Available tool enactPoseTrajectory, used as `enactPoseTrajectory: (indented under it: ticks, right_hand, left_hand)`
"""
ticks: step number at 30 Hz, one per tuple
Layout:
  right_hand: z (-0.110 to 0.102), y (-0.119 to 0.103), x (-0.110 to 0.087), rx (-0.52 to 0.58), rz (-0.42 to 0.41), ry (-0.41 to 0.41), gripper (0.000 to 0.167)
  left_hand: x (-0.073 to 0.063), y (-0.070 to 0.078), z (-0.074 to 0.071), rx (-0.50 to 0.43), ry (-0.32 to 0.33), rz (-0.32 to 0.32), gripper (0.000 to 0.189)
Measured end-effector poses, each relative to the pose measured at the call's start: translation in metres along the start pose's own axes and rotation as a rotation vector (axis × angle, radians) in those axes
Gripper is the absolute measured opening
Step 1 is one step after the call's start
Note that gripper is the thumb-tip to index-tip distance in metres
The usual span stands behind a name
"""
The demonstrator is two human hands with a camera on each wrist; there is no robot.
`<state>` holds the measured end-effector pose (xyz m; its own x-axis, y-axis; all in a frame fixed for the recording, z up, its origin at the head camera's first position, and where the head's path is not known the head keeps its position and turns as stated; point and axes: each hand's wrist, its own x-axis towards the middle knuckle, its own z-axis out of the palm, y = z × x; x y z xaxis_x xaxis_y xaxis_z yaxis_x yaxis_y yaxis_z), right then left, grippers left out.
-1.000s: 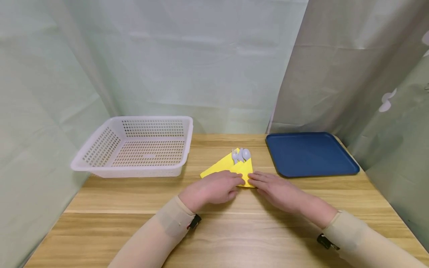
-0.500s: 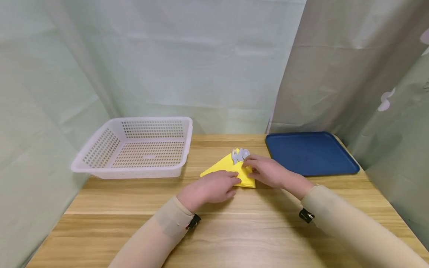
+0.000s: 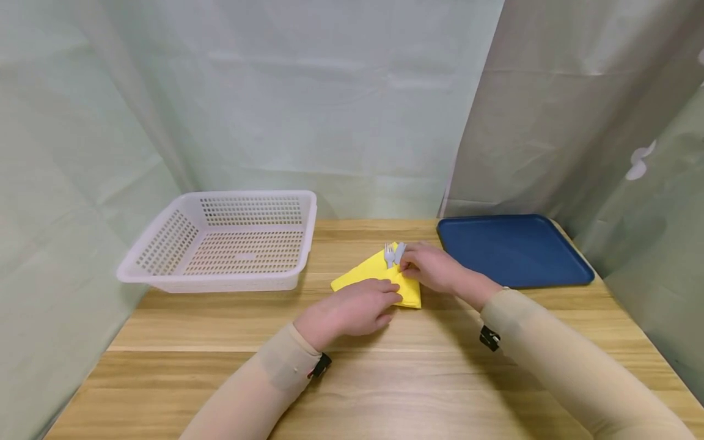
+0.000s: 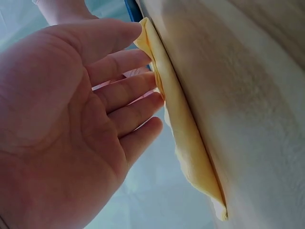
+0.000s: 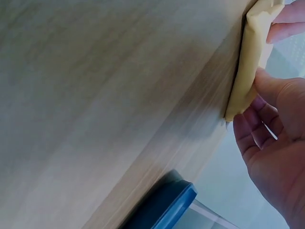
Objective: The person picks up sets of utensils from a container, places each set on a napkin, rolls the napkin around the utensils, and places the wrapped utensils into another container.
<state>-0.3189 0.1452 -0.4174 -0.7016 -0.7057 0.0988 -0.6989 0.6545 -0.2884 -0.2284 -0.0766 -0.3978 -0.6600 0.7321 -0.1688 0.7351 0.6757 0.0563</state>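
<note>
A folded yellow napkin (image 3: 359, 274) lies on the wooden table, with a light grey fork (image 3: 389, 255) and a grey knife (image 3: 399, 252) sticking out of its far end. My left hand (image 3: 354, 305) rests its extended fingertips on the near left part of the napkin, as the left wrist view also shows at the cloth's edge (image 4: 178, 129). At the far right side, my right hand (image 3: 433, 267) has thumb and curled fingers pinching the napkin beside the cutlery. The spoon is hidden behind that hand. In the right wrist view, the thumb presses against the cloth (image 5: 248, 67).
A white perforated basket (image 3: 214, 283) stands at the back left of the table. A dark blue tray (image 3: 514, 250) lies at the back right, just beyond my right hand. Pale curtains (image 3: 330, 104) hang behind and at both sides of the table (image 3: 374, 391).
My right hand has moved from the napkin's near right corner up to its far right side, covering the spoon. The left hand has stayed nearly still on the napkin.
</note>
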Motion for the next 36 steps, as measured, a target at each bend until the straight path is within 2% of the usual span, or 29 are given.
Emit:
enactPoseTrajectory:
  ticks: [7,15,30,36]
  right_hand:
    - [0.0006,0.0022,0.0033,0.034,0.018,0.012,0.009]
    - [0.0,0.0012,0.0033,0.018,0.058,-0.008,0.005]
    - [-0.0005,0.0028,0.0049,0.0,0.067,-0.016,0.005]
    - [-0.0006,0.0025,0.0039,-0.002,0.076,-0.026,0.005]
  left_hand:
    - [0.0005,0.0004,0.0018,0.03,0.014,0.043,0.05]
    - [0.0009,0.0019,0.0049,0.055,0.009,0.04,0.051]
    - [0.0002,0.0015,0.0065,0.023,0.006,-0.002,0.052]
    - [0.0004,0.0013,0.0068,-0.05,-0.02,-0.011,0.057]
